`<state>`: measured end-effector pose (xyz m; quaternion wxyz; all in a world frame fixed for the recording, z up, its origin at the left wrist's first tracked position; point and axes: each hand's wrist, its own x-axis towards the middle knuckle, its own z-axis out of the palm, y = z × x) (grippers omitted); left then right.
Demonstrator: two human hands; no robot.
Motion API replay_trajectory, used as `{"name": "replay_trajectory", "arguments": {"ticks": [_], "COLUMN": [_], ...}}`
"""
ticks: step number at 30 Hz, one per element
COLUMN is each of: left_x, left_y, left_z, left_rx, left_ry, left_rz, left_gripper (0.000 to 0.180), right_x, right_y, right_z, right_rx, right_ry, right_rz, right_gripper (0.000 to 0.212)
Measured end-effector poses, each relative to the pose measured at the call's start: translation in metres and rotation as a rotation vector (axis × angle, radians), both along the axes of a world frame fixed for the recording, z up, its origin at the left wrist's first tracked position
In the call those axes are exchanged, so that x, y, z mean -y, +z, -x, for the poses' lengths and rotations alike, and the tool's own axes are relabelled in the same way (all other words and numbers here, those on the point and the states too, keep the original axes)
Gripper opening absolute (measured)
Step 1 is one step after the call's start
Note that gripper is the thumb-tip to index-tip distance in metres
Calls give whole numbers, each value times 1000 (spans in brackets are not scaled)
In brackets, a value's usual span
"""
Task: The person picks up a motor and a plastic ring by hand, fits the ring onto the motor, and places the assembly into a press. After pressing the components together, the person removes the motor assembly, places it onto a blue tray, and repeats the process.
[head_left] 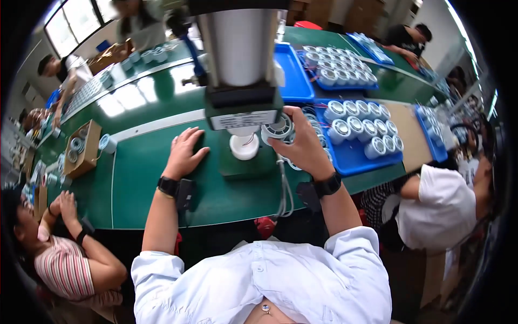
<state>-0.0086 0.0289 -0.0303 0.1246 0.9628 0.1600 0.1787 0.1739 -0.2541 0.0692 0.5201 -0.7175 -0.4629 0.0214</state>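
My left hand (pixel 186 153) lies on the green bench top, its fingers stretched out and nothing in them. With my right hand (pixel 303 144) I grip a round, pale blue-grey plastic housing (pixel 279 127) that has a dark grille-like face, thumb below and fingers above. The housing is just right of a bench press (pixel 243 97). Under the press head sits a white round cup-shaped holder (pixel 244 147), with thin reddish wires showing in it. The press base (pixel 248 168) stands on the bench between my hands.
Blue trays (pixel 372 164) of similar housings stand to the right, and another blue tray (pixel 294 70) lies behind the press. At left is a cardboard box (pixel 86 162) of parts. A grey cable (pixel 284 189) hangs over the front edge. Co-workers (pixel 442 208) sit on both sides.
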Motion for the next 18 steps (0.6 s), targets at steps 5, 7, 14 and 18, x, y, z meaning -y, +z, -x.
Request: {"name": "replay_trajectory", "arguments": {"ticks": [5,7,14,18], "left_x": [13,19,25,23], "left_y": [17,22,10,16], "left_z": [-12,-5,-11,-5], "left_rx": [-62,-53,-9,-60], "left_ry": [-8,-3,20,18], "left_rz": [100,76,36,89], "left_gripper": [54,53,56,58], "right_x": [96,143,215,143], "right_y": [-23,-31,-85,-52], "right_z": [-46,-60,-109,-74], "right_rx": [55,118,638,542], "right_ry": [-306,-462,-792,-605], "right_rz": [67,109,585,280], "right_gripper": [57,54,56,42]}}
